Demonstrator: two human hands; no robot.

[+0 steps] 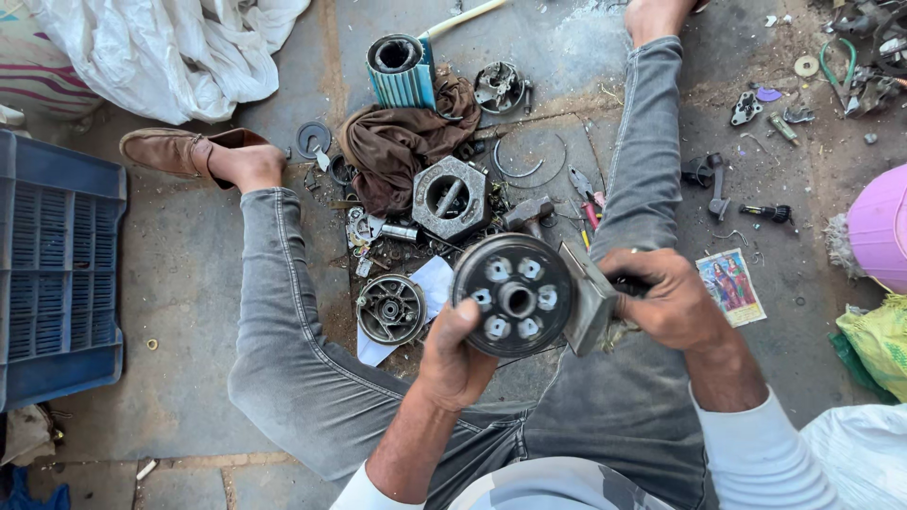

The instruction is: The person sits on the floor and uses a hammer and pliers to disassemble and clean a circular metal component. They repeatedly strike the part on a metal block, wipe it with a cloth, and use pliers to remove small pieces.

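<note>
I sit on a concrete floor with my legs spread. My left hand (453, 354) grips the lower rim of a round dark metal clutch hub (513, 295) with several pale spring posts around a centre hole. My right hand (664, 297) is closed on a dark handle behind a flat grey metal plate (588, 300) that presses against the hub's right side. Both are held above my lap, between my knees.
On the floor ahead lie a round metal basket (390, 309), a hexagonal metal block (450, 197), a brown rag (397, 142), a ribbed blue-grey cylinder (401, 68), pliers (588, 201) and small parts. A blue crate (57, 274) stands left; a pink tub (881, 227) sits right.
</note>
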